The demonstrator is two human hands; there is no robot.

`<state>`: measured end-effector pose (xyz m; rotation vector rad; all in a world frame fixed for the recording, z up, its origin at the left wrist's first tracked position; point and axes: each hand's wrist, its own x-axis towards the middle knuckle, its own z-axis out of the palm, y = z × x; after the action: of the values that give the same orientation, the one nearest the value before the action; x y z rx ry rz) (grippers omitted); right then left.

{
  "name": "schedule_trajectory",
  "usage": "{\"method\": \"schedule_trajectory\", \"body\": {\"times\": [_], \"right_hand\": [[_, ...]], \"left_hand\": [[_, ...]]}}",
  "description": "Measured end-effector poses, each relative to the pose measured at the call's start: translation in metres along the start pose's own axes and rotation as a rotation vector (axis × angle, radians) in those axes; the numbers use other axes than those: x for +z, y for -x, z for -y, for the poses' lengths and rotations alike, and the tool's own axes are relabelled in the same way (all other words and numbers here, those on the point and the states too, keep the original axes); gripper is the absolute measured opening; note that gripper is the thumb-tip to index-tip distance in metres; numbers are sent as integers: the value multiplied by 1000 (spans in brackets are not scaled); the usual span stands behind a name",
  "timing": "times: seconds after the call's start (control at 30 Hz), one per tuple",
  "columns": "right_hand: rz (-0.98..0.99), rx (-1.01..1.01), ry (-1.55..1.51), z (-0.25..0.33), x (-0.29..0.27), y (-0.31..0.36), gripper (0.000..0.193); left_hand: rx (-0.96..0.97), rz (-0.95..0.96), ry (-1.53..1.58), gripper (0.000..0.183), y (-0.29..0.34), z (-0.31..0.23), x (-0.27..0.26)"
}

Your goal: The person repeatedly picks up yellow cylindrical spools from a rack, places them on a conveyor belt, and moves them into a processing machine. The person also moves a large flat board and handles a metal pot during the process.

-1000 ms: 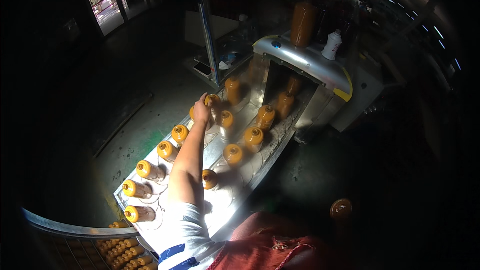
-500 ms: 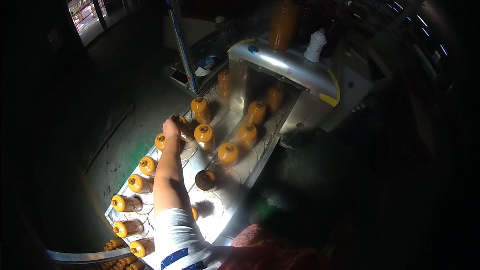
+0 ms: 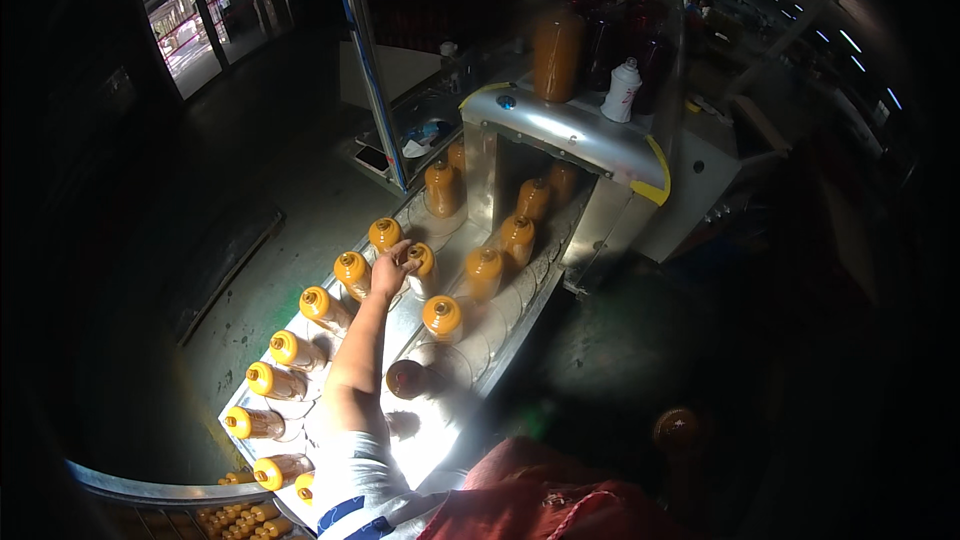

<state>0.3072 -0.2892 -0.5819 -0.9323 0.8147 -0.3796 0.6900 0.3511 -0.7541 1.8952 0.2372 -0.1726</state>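
Observation:
My left hand (image 3: 393, 268) reaches out over the metal table. Its fingers curl around the neck of an orange bottle (image 3: 423, 275), which stands between the two lanes of bottles. Just left of the hand are two more upright orange bottles, a farther one (image 3: 385, 234) and a nearer one (image 3: 352, 273). Several others form the line along the left edge. In the right lane stand an orange bottle (image 3: 442, 318) and a dark-topped bottle (image 3: 406, 379). My right hand does not show. Low on the right, in shadow, is a further orange-brown bottle (image 3: 676, 428); what supports it is hidden.
The right lane runs through a metal arch (image 3: 560, 130) with yellow edges. On top stand a tall orange bottle (image 3: 556, 60) and a white bottle (image 3: 622, 90). A metal post (image 3: 375, 90) rises beyond the table. At lower left, several orange bottles (image 3: 240, 520) lie behind a curved metal rail (image 3: 150, 492).
My left hand has left a bottle at the left edge and moved right to the middle one. Left-lane bottles have shifted away from me, right-lane ones toward me. A bottle has appeared low right.

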Motion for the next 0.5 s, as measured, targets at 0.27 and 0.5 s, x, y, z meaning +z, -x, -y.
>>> {"method": "schedule_trajectory", "body": {"times": [0.27, 0.5], "right_hand": [[243, -22, -155, -16, -97, -47, 48], [188, 27, -270, 6, -21, 5, 38]], "left_hand": [[-50, -259, 122, 51, -25, 23, 14], [-41, -528, -82, 29, -83, 21, -20]]}}
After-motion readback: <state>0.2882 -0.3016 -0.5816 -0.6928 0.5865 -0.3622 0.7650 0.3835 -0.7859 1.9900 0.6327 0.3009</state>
